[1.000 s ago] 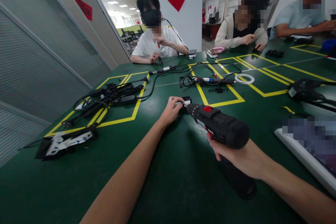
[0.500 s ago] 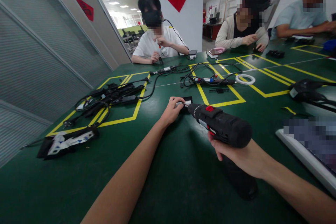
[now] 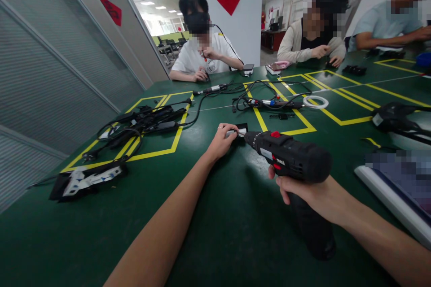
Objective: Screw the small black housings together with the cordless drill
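My right hand (image 3: 303, 190) is wrapped round the grip of a black cordless drill (image 3: 289, 154) with red details. The drill's chuck points left and away from me, at a small black and silver-white part (image 3: 241, 129) on the green table (image 3: 215, 233). My left hand (image 3: 222, 138) has its fingers closed on the near left side of that part and holds it against the table. The bit's tip is close to the fingertips; whether it touches the part I cannot tell. What exactly the part is does not show.
Bundled black cables (image 3: 148, 121) lie at the left, with a black and white piece (image 3: 90, 181) nearer me. Beyond my hands are a pen-shaped electric tool (image 3: 272, 103) and a white ring (image 3: 315, 102). A screen device (image 3: 397, 179) stands at the right. Several people sit across the table.
The drill has shifted slightly right, back from the part, and its body has turned a little. My left hand stays in place on the part.
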The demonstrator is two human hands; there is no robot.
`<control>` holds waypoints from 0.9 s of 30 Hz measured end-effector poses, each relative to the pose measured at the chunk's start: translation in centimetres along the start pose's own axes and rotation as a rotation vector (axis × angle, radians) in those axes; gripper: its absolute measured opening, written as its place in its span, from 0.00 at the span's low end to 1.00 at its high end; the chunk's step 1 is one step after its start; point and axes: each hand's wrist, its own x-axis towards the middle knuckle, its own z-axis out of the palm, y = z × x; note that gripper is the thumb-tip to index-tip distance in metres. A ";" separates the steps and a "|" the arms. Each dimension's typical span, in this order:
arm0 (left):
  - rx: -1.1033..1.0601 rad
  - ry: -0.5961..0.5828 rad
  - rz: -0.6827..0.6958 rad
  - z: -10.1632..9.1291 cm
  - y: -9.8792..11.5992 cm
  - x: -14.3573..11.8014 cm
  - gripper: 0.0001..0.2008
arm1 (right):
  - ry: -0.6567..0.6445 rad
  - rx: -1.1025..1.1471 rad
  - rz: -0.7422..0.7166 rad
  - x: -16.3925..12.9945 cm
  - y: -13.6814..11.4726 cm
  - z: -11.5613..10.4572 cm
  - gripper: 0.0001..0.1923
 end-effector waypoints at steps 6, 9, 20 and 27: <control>0.001 -0.004 0.019 -0.1 0.0 0.0 0.10 | -0.047 -0.049 0.057 -0.5 -0.4 -0.6 0.07; -0.005 -0.011 0.012 0.0 0.0 0.0 0.10 | -0.062 -0.058 0.056 -0.5 -0.5 -0.6 0.07; 0.008 -0.016 0.025 -0.1 -0.2 0.1 0.10 | -0.073 0.013 0.062 -0.1 -0.2 -0.4 0.09; 0.001 -0.024 -0.001 -0.2 -0.1 0.1 0.10 | -0.064 -0.052 0.093 0.0 -0.3 -0.6 0.06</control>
